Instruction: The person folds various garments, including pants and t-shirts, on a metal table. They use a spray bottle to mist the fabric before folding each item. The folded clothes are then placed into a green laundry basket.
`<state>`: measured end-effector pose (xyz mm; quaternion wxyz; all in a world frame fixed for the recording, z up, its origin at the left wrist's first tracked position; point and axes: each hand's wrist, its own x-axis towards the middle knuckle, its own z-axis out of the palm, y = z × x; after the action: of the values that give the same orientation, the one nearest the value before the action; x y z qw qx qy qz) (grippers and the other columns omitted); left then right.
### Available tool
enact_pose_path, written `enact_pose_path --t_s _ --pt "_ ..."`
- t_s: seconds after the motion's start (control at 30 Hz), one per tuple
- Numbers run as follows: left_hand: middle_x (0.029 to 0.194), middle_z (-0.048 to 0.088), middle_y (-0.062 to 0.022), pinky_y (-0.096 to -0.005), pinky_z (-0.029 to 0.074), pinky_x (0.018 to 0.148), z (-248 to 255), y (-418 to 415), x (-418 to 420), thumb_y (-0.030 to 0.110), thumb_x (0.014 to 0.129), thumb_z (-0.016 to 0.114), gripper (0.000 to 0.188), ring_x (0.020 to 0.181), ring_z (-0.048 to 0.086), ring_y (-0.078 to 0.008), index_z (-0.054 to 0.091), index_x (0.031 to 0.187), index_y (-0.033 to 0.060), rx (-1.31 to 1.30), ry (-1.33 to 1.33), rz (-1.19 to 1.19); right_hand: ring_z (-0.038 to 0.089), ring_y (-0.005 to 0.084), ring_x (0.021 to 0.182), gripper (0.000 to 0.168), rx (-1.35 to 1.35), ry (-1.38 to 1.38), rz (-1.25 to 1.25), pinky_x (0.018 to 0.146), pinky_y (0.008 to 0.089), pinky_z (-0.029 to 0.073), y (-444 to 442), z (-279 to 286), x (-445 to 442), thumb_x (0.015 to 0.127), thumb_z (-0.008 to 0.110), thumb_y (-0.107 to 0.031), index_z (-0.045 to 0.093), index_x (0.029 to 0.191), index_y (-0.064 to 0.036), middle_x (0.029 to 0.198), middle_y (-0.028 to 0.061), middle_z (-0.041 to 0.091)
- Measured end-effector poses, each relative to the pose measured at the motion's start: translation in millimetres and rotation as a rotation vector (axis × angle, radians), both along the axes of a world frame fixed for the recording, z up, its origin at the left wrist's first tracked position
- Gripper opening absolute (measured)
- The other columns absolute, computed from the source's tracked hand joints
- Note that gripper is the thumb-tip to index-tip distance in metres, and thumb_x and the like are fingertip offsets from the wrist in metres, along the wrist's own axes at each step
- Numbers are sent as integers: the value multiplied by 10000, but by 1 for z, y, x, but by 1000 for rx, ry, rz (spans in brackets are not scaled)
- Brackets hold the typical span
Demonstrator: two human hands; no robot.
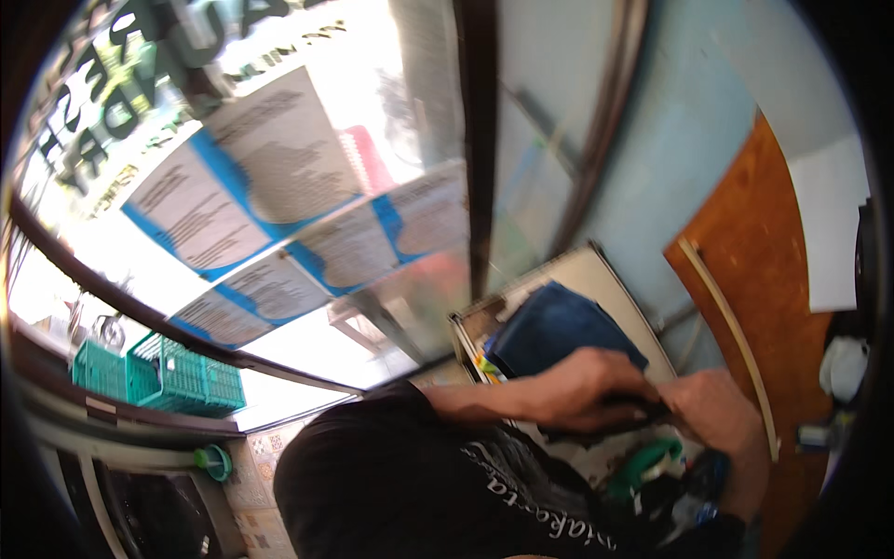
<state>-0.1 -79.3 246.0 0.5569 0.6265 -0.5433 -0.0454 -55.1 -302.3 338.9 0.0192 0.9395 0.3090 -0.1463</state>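
Observation:
My left hand [594, 388] reaches in from the left with its fingers curled around a dark item [639, 414], possibly cloth. My right hand [712, 409] meets it from the right, also with curled fingers, and seems to grip the same item. Blur and the fingers hide most of it. Just beyond my hands, a folded dark blue cloth [559, 328] lies on a pale tabletop [607, 272] with a dark rim. Below the hands is a green ring-like object [642, 467] among small mixed items, partly hidden by my right forearm.
A brown wooden board [747, 230] with a pale strip [733, 335] stands at the right. On the left, a glass pane bears taped printed papers [286, 154]. Teal plastic crates [160, 374] stand beyond the doorway, and a green cup [215, 461] is at lower left.

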Motion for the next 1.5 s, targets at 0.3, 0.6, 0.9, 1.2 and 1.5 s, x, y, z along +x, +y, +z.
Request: enact_pose_path --t_s 0.3,0.6,0.9,1.2,1.5 --pt "1315 579 -154 -391 435 1007 -114 48 99 677 959 351 816 1203 567 -264 438 1407 1 -320 959 -18 684 236 915 457 827 -538 -666 855 325 509 -43 25 -96 800 753 -153 607 1172 68 989 136 700" --pt "1362 534 -183 -424 423 1063 -112 104 75 569 985 416 744 1242 534 -300 400 1435 -24 -361 1133 121 605 156 990 466 1667 -90 -1027 898 307 484 5 -170 -58 947 654 -260 537 1278 47 1112 89 652" --pt "1185 639 -160 -341 552 877 -146 74 112 267 967 617 491 1031 659 -242 491 1341 -26 286 1057 442 594 158 1050 462 1841 141 -1198 918 303 483 7 -290 -67 969 628 -311 535 1295 3 1153 85 635" --pt "1109 668 -122 -309 525 862 -238 47 185 421 966 609 504 949 653 -187 607 1172 -39 507 894 497 643 220 942 532 1186 265 -1455 845 327 498 -55 -355 -46 920 655 -442 629 1102 58 996 168 678" --pt "1067 683 -88 -298 524 829 -217 30 180 300 997 588 366 922 645 -155 628 1203 0 364 617 503 600 141 862 450 1573 -35 -1355 803 300 494 -43 -385 -57 943 660 -337 609 1202 27 946 83 668"
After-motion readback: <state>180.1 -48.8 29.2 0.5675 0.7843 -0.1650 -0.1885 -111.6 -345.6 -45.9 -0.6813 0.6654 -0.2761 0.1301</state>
